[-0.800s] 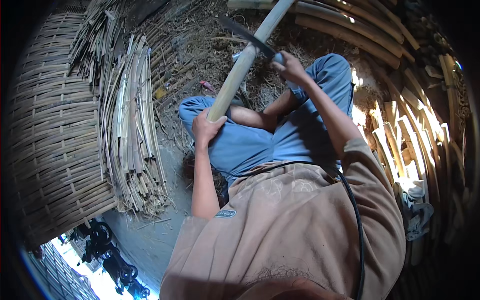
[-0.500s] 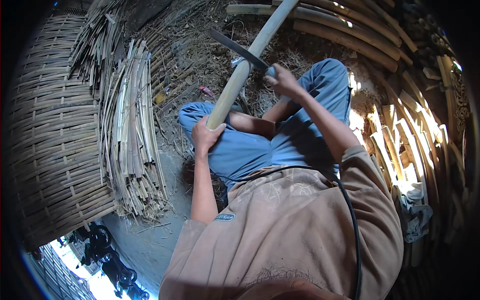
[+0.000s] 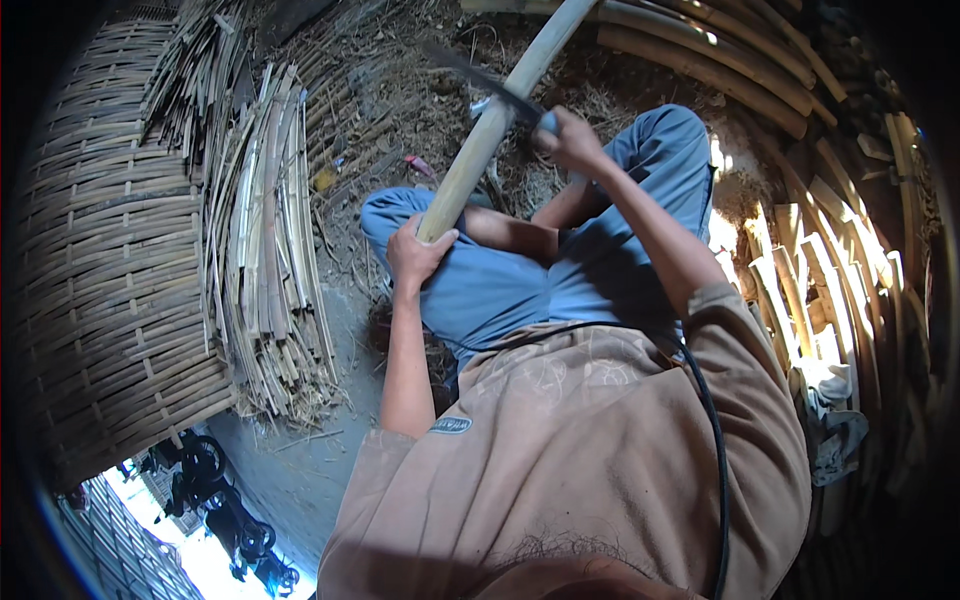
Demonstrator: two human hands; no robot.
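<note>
A pale bamboo pole (image 3: pixel 478 150) slants up from my left thigh to the top edge of the view. Around its near end my left hand (image 3: pixel 418 252) is closed, thumb on top. My right hand (image 3: pixel 575 142) grips a long knife by its pale blue handle (image 3: pixel 547 123). The dark blade (image 3: pixel 512 97) lies across the pole, pointing to the upper left; its tip is blurred. Both of my legs, in blue trousers (image 3: pixel 490 290), are bent on the ground beneath the pole.
A woven bamboo panel (image 3: pixel 110 250) leans at the left beside a bundle of split strips (image 3: pixel 262 230). Curved bamboo poles (image 3: pixel 710 75) lie at the upper right, with cut pieces (image 3: pixel 800 270) below them. A dark cable (image 3: pixel 708 420) crosses my shirt. Motorcycles (image 3: pixel 225 510) stand at the lower left.
The knife stays across the pole, its blade now blurred by motion. My right hand has shifted slightly right and up in the picture. My left hand still holds the pole's near end.
</note>
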